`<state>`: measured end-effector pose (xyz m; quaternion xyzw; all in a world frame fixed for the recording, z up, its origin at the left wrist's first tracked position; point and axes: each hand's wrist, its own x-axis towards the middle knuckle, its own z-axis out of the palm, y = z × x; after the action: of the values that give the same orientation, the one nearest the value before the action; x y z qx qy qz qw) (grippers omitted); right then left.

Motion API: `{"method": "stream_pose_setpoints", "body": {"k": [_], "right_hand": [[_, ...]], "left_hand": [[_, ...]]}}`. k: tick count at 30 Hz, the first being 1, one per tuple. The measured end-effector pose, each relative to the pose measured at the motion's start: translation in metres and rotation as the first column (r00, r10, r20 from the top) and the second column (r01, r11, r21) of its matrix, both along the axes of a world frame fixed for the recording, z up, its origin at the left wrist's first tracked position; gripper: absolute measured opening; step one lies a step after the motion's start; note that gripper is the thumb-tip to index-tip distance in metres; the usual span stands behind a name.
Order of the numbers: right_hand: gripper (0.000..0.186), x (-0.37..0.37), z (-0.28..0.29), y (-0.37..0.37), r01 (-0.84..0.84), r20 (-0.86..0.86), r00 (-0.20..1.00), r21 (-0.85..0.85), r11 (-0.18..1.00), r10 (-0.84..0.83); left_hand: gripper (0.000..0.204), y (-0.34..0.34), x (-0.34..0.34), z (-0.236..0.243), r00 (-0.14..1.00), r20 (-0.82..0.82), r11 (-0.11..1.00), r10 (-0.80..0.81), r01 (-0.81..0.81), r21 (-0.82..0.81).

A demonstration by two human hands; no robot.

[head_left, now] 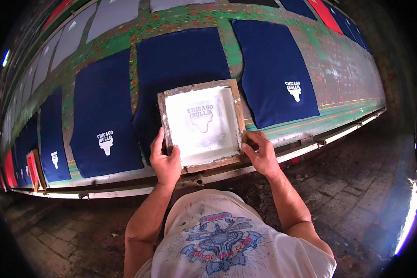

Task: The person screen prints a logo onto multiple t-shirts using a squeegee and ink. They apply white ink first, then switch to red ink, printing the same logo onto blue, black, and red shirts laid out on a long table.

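Note:
A wooden-framed printing screen [222,139] with white ink smeared over its mesh is held between my two hands. Lettering and a bull-head design show in the middle of the mesh. My left hand [166,160] grips the frame's left side near its lower corner, thumb on the near face. On the opposite side, my right hand [262,153] is closed round the lower right corner. Beneath the screen lies a dark blue fabric panel [180,53], its lower part hidden by the frame. Whether the screen touches the fabric I cannot tell.
Dark blue panels with white prints lie left [102,102] and right [278,65] on a long green, paint-flecked table [347,78]. Grey panels [113,18] lie along the far side. Another framed screen [35,169] stands at the far left. A metal rail [343,134] edges the table.

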<state>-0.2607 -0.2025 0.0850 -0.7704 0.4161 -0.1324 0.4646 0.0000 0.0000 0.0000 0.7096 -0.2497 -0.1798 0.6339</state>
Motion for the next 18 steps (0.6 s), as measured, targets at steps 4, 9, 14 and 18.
{"method": "stream_pose_setpoints", "body": {"k": [4,9,14,18], "right_hand": [[0.041,-0.004,-0.006,0.001,-0.019,0.025,0.999,-0.064,0.998,0.020],[0.039,-0.004,-0.009,-0.003,-0.015,0.027,0.999,-0.071,0.997,0.017],[0.040,-0.006,-0.005,-0.004,-0.016,0.012,1.000,-0.053,0.998,0.017],[0.038,-0.007,-0.002,-0.008,-0.036,-0.031,0.999,-0.059,0.998,0.034]], "left_hand": [[0.072,0.001,0.000,0.001,1.000,-0.025,1.000,-0.011,0.011,-0.007],[0.070,-0.004,-0.001,0.004,0.996,-0.085,0.996,-0.014,0.007,-0.086],[0.070,-0.003,-0.004,0.006,0.993,-0.113,0.990,-0.025,0.009,-0.140],[0.070,-0.004,-0.003,0.007,0.992,-0.128,0.996,-0.010,-0.002,-0.091]]}}
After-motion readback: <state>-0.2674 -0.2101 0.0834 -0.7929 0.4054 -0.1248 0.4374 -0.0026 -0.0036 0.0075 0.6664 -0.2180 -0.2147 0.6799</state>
